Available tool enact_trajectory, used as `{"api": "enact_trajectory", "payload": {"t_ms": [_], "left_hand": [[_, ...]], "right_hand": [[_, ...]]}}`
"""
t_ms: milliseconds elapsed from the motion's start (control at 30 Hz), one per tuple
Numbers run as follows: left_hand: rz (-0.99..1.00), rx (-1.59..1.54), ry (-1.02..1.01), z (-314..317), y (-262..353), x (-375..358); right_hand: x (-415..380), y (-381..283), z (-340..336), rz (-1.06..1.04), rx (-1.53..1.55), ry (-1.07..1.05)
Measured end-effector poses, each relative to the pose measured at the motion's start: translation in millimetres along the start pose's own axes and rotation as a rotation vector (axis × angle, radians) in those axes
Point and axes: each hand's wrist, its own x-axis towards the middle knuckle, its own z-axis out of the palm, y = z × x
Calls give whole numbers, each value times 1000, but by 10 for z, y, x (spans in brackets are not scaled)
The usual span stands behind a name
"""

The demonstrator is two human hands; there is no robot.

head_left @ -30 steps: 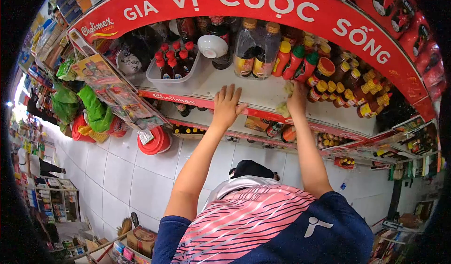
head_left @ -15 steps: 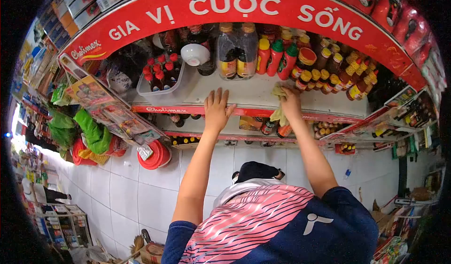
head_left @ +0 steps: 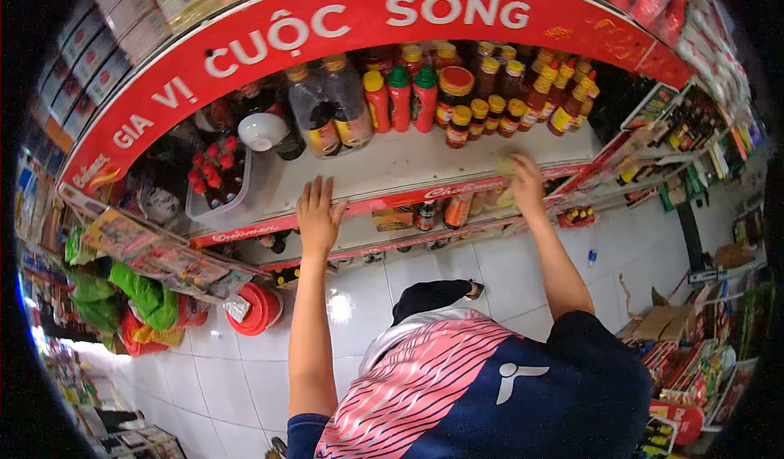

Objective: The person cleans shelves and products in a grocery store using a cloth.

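Observation:
My left hand [head_left: 319,220] lies with its fingers stretched out on the front edge of the white shelf [head_left: 392,171], holding nothing. Farther right, my right hand [head_left: 527,184] presses a pale yellow cloth [head_left: 506,198] against the same edge, part of it hanging over the front. Behind the hands stand two large wrapped bottles [head_left: 353,124], a yellow-capped red bottle [head_left: 376,104] and two green-capped red bottles [head_left: 424,100]. Several small yellow-capped jars [head_left: 459,128] are nearest to the cloth. On the left, a white bowl [head_left: 263,132] sits tilted near a clear plastic tub [head_left: 224,202] of red-capped bottles.
A red sign board [head_left: 302,30] arches over the shelf. More bottles stand on the lower shelf [head_left: 351,245]. A red lidded bucket [head_left: 255,309] is on the tiled floor at left, near green plastic bags [head_left: 145,296]. Cardboard [head_left: 663,324] lies at right.
The view has shifted right, so the shelf appears farther left. My right hand has slid rightward along the shelf edge with the cloth. My left hand still rests on the edge.

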Motion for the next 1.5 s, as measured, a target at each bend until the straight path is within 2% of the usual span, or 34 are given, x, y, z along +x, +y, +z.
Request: {"api": "enact_trajectory", "payload": {"t_ms": [67, 100, 167, 267, 300, 333, 367, 433, 500, 600, 633, 733, 767, 800, 867, 900, 967, 1000, 1033, 1100, 1133, 1200, 1233, 1300, 1367, 1433, 1500], "left_hand": [[17, 0, -8, 7, 0, 15], [10, 20, -23, 6, 5, 14], [6, 55, -45, -14, 38, 11], [17, 49, -63, 27, -9, 18], [12, 69, -51, 61, -40, -1], [10, 73, -45, 41, -36, 3], [11, 72, -36, 18, -19, 2], [-14, 101, -8, 4, 28, -2], [-10, 106, 9, -20, 13, -14], [-20, 43, 43, 1, 46, -17], [-25, 27, 45, 2, 36, -24], [2, 39, 76, 25, 35, -13], [-2, 45, 50, 24, 30, -6], [-13, 54, 23, 23, 33, 4], [-14, 81, 26, 9, 63, 25], [-10, 75, 5, 32, 53, 32], [-64, 109, -33, 12, 70, 6], [-150, 108, -2, 25, 173, -28], [-244, 111, 37, 50, 266, -63], [-273, -42, 227, 202, 489, -331], [-303, -96, 296, 270, 727, -518], [-522, -483, 152, 290, 1278, -929], [-690, -778, -65, 247, 1532, -1163], [-687, -1106, 41, 296, 2032, -1640], [-980, -1158, -61, 184, 2496, -2135], [-1114, -1048, 127, 161, 2907, -2630], [-1263, -985, 362, 12, 3296, -3014]], "right_hand": [[-137, 488, -169, 171, -92, 297], [-174, 661, -209, 180, -100, 296], [-230, 921, -239, 464, -116, 693], [-227, 996, 50, 421, -230, 776], [-185, 756, 122, 469, -156, 777], [-282, 919, 367, 468, 11, 838], [-272, 517, 329, 627, 42, 702], [-461, 621, 586, 575, 254, 675], [-579, 319, 636, 584, 224, 478], [-596, 271, 601, 671, 317, 366], [-563, 238, 529, 716, 445, 372], [-478, 252, 275, 732, 418, 473], [-526, 426, 261, 830, 423, 536], [-563, 484, 296, 826, 420, 543], [-637, 424, 453, 625, 308, 430], [-624, 160, 448, 707, 487, 318], [-762, -95, 538, 420, 500, -76], [-807, -314, 564, 419, 714, -284], [-936, -414, 663, 435, 802, -368], [-1068, -678, 668, 404, 1063, -505], [-1089, -703, 635, 387, 1015, -628], [-1095, -818, 477, 404, 1097, -766], [-1132, -796, 457, 361, 1103, -843], [-1261, -780, 450, 323, 1103, -919], [-1382, -886, 354, 226, 1155, -1107], [-1611, -1160, 222, 105, 1218, -1325], [-1891, -1441, 33, 139, 1198, -1633]]}}
